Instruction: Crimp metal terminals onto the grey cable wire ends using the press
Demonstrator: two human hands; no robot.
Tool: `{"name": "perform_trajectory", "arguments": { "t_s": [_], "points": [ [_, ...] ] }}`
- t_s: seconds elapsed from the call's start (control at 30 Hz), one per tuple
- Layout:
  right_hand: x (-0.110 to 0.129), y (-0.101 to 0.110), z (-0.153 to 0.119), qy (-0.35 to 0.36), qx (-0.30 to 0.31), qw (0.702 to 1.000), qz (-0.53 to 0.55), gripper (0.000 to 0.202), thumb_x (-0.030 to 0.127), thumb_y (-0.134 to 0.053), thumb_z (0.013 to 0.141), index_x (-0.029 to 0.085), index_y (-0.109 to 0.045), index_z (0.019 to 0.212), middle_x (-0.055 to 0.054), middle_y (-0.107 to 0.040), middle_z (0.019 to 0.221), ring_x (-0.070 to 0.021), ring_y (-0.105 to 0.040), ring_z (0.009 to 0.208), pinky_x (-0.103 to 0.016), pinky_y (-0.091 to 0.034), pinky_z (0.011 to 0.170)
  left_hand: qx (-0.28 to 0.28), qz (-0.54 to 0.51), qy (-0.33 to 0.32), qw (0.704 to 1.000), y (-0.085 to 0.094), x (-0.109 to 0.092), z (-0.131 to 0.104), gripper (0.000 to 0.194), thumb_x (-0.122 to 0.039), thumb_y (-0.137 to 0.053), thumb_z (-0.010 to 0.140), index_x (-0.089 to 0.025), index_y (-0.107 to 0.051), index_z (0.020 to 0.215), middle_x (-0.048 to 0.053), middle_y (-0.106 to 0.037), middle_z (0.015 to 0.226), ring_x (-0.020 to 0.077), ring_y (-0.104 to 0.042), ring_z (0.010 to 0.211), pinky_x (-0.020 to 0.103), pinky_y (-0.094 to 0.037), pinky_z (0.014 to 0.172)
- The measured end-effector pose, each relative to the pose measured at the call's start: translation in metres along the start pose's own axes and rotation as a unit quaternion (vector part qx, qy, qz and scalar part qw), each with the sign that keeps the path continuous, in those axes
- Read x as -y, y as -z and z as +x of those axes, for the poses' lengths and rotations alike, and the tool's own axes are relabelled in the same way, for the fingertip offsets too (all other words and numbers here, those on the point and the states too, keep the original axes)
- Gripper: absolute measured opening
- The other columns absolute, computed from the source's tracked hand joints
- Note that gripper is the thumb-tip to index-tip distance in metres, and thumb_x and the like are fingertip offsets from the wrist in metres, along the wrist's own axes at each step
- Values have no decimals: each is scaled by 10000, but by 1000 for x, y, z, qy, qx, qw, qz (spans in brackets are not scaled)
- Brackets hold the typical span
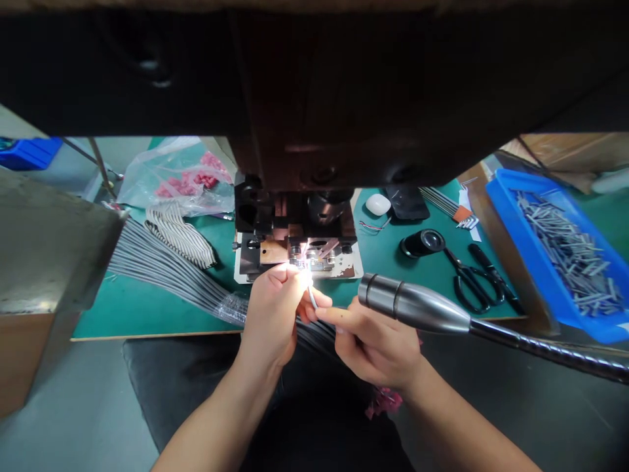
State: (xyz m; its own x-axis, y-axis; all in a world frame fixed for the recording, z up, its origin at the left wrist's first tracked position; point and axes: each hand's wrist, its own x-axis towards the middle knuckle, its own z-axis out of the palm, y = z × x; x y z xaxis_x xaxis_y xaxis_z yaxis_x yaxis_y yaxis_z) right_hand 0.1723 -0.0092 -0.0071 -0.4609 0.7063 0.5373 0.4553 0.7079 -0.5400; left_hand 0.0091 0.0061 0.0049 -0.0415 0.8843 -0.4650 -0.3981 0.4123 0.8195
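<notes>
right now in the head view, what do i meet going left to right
Blue bin, clear bag with pink pieces, left hand, white rounded thing, black cylinder, scissors, blue tray of short grey pieces.

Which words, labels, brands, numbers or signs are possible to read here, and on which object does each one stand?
No text can be read in this view.
Black machine: no readable brand or number.
White paper slip: too small to tell if printed.
Clear plastic bag: no legible lettering.
</notes>
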Motion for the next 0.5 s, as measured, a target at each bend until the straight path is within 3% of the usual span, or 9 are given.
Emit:
{"name": "perform_trajectory", "arguments": {
  "t_s": [0.17,0.3,0.4,0.5],
  "points": [
    [1,0,-7,-38,-13,999,-8,331,94,-564,843,256,-664,1114,80,-522,611,-89,-466,473,-226,-404,507,-16,0,3,1000,1,0,0,238,-256,-613,801,-158,-588,585,12,-637,505,74,-499,393,167,-359,398],
    [2,-1,-10,-120,-11,992,-32,135,296,-650,851,225,-680,962,86,-475,534,-101,-464,432,-228,-380,456,-13,12,-8,1000,0,2,0,223,-271,-623,808,-162,-592,616,7,-650,531,77,-509,399,170,-362,401],
    [4,-1,-4,-94,51,994,-32,109,314,-638,890,222,-677,845,75,-472,535,-103,-481,464,-234,-366,480,7,25,-33,999,2,6,-4,229,-276,-603,849,-166,-592,649,13,-676,566,77,-511,419,173,-377,425],
    [7,3,-4,-19,47,998,-38,92,201,-620,883,212,-633,793,64,-503,544,-102,-489,466,-246,-367,485,52,58,-70,994,12,7,-18,244,-285,-593,888,-180,-561,670,36,-720,632,95,-549,465,190,-423,485]
  ]
}}
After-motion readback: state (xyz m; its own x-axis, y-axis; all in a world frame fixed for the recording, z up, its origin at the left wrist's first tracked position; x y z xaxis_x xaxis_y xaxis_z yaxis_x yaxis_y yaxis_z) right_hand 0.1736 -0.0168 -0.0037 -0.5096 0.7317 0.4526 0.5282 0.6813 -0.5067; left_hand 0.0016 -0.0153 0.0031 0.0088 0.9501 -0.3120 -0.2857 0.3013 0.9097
